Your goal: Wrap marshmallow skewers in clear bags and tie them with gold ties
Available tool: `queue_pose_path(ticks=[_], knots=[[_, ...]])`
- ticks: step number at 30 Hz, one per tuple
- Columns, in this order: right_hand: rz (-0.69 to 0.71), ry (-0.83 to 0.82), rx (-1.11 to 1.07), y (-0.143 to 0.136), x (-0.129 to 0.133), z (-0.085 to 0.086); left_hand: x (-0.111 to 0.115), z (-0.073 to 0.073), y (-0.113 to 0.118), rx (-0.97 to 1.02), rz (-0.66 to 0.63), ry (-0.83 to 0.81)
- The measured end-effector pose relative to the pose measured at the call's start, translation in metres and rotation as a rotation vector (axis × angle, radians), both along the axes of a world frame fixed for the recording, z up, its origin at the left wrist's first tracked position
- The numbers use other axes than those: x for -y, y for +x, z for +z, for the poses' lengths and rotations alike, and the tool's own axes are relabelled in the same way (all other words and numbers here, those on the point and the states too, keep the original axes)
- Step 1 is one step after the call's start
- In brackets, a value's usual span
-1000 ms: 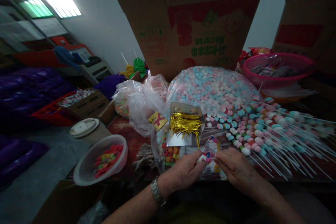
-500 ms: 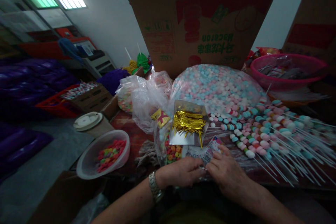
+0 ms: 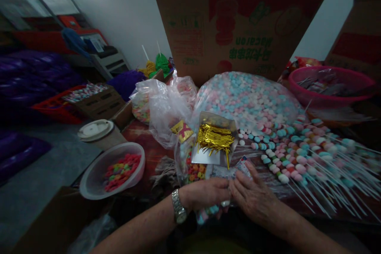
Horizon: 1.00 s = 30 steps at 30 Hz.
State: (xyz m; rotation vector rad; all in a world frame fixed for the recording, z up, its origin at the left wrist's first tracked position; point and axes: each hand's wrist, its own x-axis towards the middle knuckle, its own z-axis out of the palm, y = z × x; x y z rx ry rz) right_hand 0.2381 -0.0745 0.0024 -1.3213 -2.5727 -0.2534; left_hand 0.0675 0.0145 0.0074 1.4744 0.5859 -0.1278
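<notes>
My left hand [image 3: 205, 193], with a metal watch at the wrist, is closed at the table's front edge. Pastel marshmallows [image 3: 206, 213] of a skewer show beneath it, and a white one peeks out by its fingertips. Touching it from the right, my right hand [image 3: 257, 198] pinches a clear printed plastic bag [image 3: 223, 172]; its fingertips are partly hidden. Just beyond the hands stands a clear box of gold twist ties [image 3: 214, 139]. Under and beside that box lies a bag of orange and red ring candies [image 3: 196, 171].
Many marshmallow skewers [image 3: 300, 158] lie at the right, before a big bag of loose marshmallows [image 3: 247, 95]. A pink basin [image 3: 330, 99] stands far right. At left are a white bowl [image 3: 86, 182] with red candies and a lidded tub [image 3: 101, 133]. A large carton [image 3: 238, 27] rises behind.
My hands have drawn together, and the left has turned so pastel marshmallows now show below it. The printed bag is more covered by the right hand. The view has shifted slightly.
</notes>
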Motion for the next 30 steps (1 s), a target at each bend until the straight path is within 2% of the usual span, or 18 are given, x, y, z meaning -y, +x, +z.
queue_pose_path(ticks=[2, 5, 6, 8, 9, 10, 12, 13, 14, 15, 17, 19, 21, 25, 30], knots=[[-0.027, -0.254, -0.177, -0.004, 0.0, -0.007, 0.001, 0.007, -0.005, 0.052, -0.11, 0.314], [-0.12, -0.741, -0.611, -0.014, 0.004, -0.016, 0.003, 0.016, -0.014, 0.14, -0.317, 1.036], [-0.135, -0.862, -0.712, -0.018, 0.004, -0.018, 0.004, 0.018, -0.017, 0.156, -0.35, 1.216], [-0.101, -1.033, -0.824, -0.024, -0.002, -0.017, 0.004, 0.018, -0.024, 0.193, -0.307, 1.414], [-0.078, -1.062, -0.843, -0.024, -0.009, -0.014, 0.004, 0.017, -0.028, 0.211, -0.215, 1.435], [-0.099, -1.04, -0.838, -0.023, -0.02, -0.012, 0.003, 0.014, -0.032, 0.22, -0.078, 1.397], [-0.255, -0.828, -0.725, -0.015, -0.049, -0.007, -0.001, 0.006, -0.038, 0.205, 0.302, 1.152], [-0.388, -0.632, -0.6, -0.01, -0.066, -0.006, -0.004, 0.001, -0.04, 0.185, 0.512, 0.951], [-0.476, -0.505, -0.526, -0.006, -0.083, -0.006, -0.006, -0.004, -0.041, 0.163, 0.706, 0.717], [-0.521, -0.429, -0.47, -0.004, -0.1, -0.007, -0.009, -0.009, -0.041, 0.146, 0.869, 0.483], [-0.549, -0.362, -0.393, -0.004, -0.128, -0.013, -0.014, -0.016, -0.04, 0.134, 1.09, 0.122], [-0.55, -0.337, -0.324, -0.007, -0.145, -0.019, -0.016, -0.02, -0.039, 0.14, 1.201, -0.05], [-0.548, -0.328, -0.273, -0.01, -0.154, -0.022, -0.018, -0.02, -0.037, 0.158, 1.243, -0.125], [-0.553, -0.319, -0.24, -0.003, -0.158, -0.015, -0.02, -0.015, -0.033, 0.231, 1.21, -0.238], [-0.587, -0.327, -0.268, 0.008, -0.15, 0.0, -0.025, -0.013, -0.022, 0.267, 1.171, -0.248]])
